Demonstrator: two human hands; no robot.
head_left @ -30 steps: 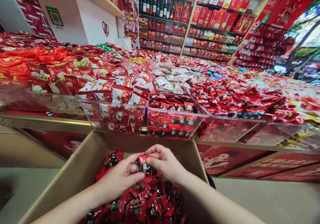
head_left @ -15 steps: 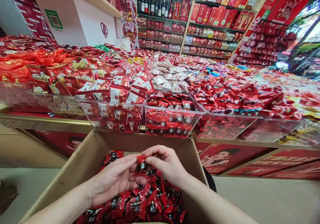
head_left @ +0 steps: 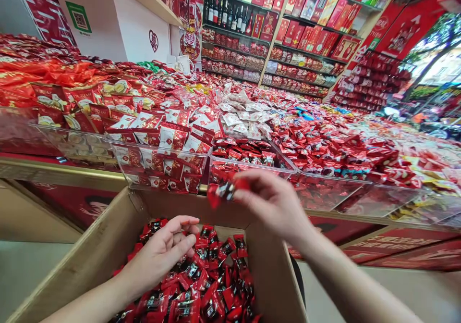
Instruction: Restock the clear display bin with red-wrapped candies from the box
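Note:
My right hand pinches a red-and-black wrapped candy, blurred by motion, above the far edge of the cardboard box. Just beyond it is a clear plastic bin with rows of the same red-and-black candies. My left hand hovers over the box, fingers loosely curled and thumb apart, with nothing visible in it. Below lies a heap of loose candies in matching wrappers.
Left of that bin stands a clear bin of red-and-white packets. More red-wrapped sweets fill bins to the right. White packets are piled behind. Shelves with bottles and red boxes line the back wall.
My right hand has moved up and forward from the box toward the bin, carrying a candy. My left hand has drawn apart from it and curled its fingers. The view has shifted slightly.

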